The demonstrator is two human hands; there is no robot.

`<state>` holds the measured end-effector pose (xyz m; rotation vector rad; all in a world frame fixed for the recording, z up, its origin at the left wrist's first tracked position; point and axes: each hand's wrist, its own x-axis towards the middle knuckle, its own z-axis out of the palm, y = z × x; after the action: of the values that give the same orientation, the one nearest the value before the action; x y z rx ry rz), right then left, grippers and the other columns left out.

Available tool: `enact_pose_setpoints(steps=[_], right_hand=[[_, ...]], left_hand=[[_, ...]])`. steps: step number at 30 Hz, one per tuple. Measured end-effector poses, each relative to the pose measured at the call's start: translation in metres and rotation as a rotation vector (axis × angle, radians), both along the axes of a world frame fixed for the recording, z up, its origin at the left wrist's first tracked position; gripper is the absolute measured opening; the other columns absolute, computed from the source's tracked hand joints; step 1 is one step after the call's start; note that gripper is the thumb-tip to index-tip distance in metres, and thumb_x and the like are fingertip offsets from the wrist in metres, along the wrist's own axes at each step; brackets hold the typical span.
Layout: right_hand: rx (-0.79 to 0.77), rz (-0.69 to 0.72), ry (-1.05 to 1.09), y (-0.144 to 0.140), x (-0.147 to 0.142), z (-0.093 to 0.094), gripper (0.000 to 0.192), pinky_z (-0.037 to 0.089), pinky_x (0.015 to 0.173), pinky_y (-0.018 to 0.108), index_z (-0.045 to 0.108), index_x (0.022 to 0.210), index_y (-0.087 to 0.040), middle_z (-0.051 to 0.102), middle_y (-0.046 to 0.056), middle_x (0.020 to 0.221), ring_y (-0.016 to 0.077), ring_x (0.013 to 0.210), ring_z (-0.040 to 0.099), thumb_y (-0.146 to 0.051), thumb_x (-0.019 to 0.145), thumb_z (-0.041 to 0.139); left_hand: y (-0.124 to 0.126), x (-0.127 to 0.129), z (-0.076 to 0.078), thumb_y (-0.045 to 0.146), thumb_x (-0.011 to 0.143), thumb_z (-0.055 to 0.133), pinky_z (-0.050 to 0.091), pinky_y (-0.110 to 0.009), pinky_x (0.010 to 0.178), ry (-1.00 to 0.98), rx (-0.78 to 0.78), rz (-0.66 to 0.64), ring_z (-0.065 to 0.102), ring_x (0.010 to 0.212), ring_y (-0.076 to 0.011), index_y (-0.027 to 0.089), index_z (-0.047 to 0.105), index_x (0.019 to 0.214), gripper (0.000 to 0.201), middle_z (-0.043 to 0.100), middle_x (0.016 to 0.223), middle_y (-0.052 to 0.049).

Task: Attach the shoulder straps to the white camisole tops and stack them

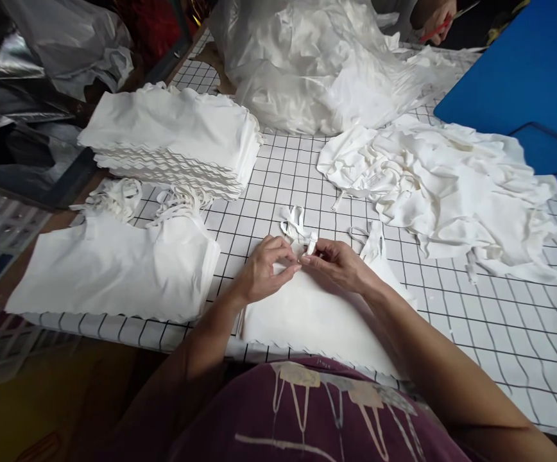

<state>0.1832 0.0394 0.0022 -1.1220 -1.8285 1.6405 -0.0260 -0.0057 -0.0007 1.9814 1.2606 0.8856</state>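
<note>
**A:** Drawstring (296, 232) of the white cloth bag (317, 314) — that's what I'm working on. The bag lies flat on the gridded table (475, 321) right in front of me, scalloped bottom edge toward my body, mouth away from me. So its long axis runs from me outward across the table, and the string loops beyond the mouth.

**B:** What are your hands doing?

**A:** My left hand (262, 273) and right hand (339, 263) meet at the bag's mouth, fingertips of both pinched closed on the string end.

**B:** How far along does it look?

**A:** I'd judge midway. A neat stack (177, 138) and a second flat pile (115, 266) sit to my left and look finished; a loose heap (446, 186) lies to my right, and a full plastic sack (317, 64) behind looks unhandled.

**B:** Anyone else there?

**A:** Another person's hand (436, 22) at the far edge, holding something red.
</note>
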Motion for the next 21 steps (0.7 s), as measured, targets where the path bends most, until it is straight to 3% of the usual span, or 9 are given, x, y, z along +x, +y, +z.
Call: enact_pose_setpoints(steps=[4, 10, 16, 21], right_hand=[[0.150, 0.093, -0.127, -0.009, 0.009, -0.002, 0.031, 0.029, 0.055, 0.028, 0.059, 0.080, -0.019, 0.046, -0.003, 0.068, 0.0117, 0.060, 0.037, -0.048, 0.092, 0.061], [0.413, 0.209, -0.183, -0.014, 0.011, -0.009, 0.030, 0.036, 0.063, 0.031, 0.062, 0.082, -0.018, 0.051, 0.002, 0.075, 0.0157, 0.069, 0.045, -0.044, 0.096, 0.055], [0.430, 0.261, -0.188, -0.014, 0.011, -0.008, 0.029, 0.038, 0.066, 0.032, 0.065, 0.088, -0.018, 0.055, 0.005, 0.079, 0.0172, 0.072, 0.048, -0.042, 0.098, 0.053], [0.440, 0.223, -0.165, -0.014, 0.011, -0.009, 0.030, 0.038, 0.065, 0.032, 0.065, 0.085, -0.018, 0.054, 0.004, 0.076, 0.0174, 0.071, 0.048, -0.044, 0.096, 0.055]], left_hand=[[-0.002, -0.007, -0.003, 0.026, 0.074, 0.080, 0.040, -0.040, 0.090, 0.202, -0.047, -0.078, 0.053, 0.092, -0.0228, 0.022, 0.065, 0.084, 0.018, 0.061, 0.088, -0.002], [-0.003, -0.004, -0.006, 0.028, 0.073, 0.081, 0.038, -0.043, 0.092, 0.207, -0.084, -0.095, 0.053, 0.093, -0.0231, 0.022, 0.066, 0.078, 0.016, 0.061, 0.090, -0.002], [-0.003, -0.002, -0.007, 0.025, 0.076, 0.078, 0.035, -0.045, 0.095, 0.197, -0.135, -0.065, 0.054, 0.096, -0.0237, 0.022, 0.069, 0.073, 0.010, 0.063, 0.089, -0.002], [-0.003, -0.001, -0.007, 0.025, 0.077, 0.077, 0.036, -0.045, 0.095, 0.186, -0.129, -0.072, 0.054, 0.094, -0.0231, 0.022, 0.069, 0.072, 0.010, 0.063, 0.089, -0.002]])
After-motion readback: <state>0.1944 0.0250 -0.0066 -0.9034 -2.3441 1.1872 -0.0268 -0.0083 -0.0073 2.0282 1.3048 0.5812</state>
